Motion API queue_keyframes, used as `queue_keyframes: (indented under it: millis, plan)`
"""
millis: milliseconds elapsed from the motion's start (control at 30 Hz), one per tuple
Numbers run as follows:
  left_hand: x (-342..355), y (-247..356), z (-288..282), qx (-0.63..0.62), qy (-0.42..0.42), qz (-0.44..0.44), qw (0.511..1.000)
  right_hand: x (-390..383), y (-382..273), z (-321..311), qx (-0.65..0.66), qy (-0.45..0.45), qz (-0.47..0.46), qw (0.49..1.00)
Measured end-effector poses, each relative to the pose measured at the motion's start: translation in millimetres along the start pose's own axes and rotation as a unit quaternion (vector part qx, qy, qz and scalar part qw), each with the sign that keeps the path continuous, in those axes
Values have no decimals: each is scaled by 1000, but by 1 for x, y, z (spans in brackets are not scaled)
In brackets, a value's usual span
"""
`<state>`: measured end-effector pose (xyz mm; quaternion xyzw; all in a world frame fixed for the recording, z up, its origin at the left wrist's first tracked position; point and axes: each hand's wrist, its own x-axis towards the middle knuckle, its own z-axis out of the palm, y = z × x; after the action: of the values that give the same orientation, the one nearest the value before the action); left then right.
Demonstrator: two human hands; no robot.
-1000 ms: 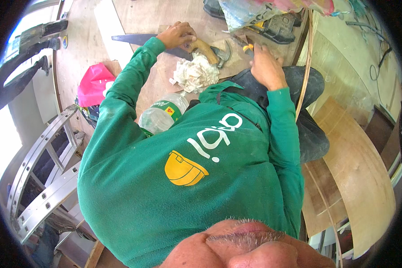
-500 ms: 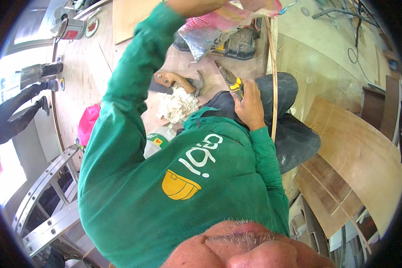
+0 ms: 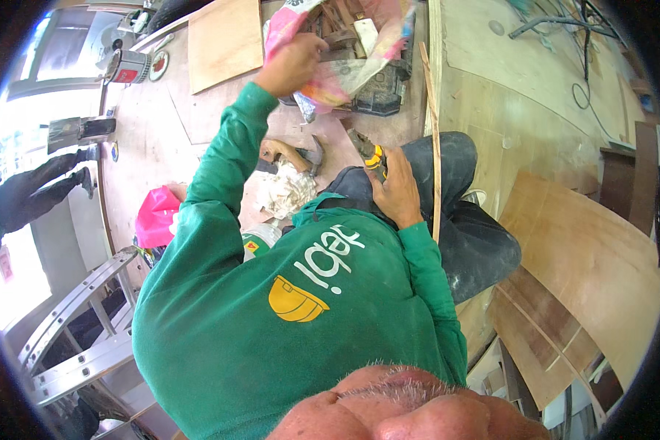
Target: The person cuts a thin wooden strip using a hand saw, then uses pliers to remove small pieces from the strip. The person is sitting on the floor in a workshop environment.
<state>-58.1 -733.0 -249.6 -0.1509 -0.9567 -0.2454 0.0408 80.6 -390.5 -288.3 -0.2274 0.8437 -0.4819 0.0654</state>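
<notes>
My left hand [image 3: 295, 67] is closed on a pink, white and multicoloured plastic bag [image 3: 323, 92] at the top. Past the bag, several wooden-handled tools [image 3: 337, 29] show above a black tool case [image 3: 381, 95]; whether they lie in the bag or the case I cannot tell. By my lap, my right hand [image 3: 397, 189] wraps round a yellow-and-black-handled tool [image 3: 375, 160], its working end pointing away; its exact kind is unclear. Between my hands lie a wooden saw-like handle [image 3: 275, 150], a dark curved metal head [image 3: 314, 154] and a crumpled white cloth [image 3: 286, 189].
A long thin wooden strip [image 3: 434, 147] stands beside my right leg. Plywood sheets [image 3: 579, 249] lie at right, with cables [image 3: 565, 26] beyond. At left are an aluminium ladder [image 3: 81, 308], a pink bag [image 3: 156, 218] and another person's legs [image 3: 44, 180]. A bucket [image 3: 128, 67] stands far left.
My left hand has come lower into view with the plastic bag, and its opening now shows the wooden-handled tools behind. My right hand keeps its hold on the yellow-and-black tool.
</notes>
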Motion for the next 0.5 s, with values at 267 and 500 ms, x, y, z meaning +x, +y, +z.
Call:
queue_keyframes:
  millis: [267,500]
  plan:
    - [55,-44,-31,148,-145,-138,968,3,0,-1,10,-16,54,998]
    - [69,-96,5,314,-156,-135,927,10,0,-6,18,-50,67,996]
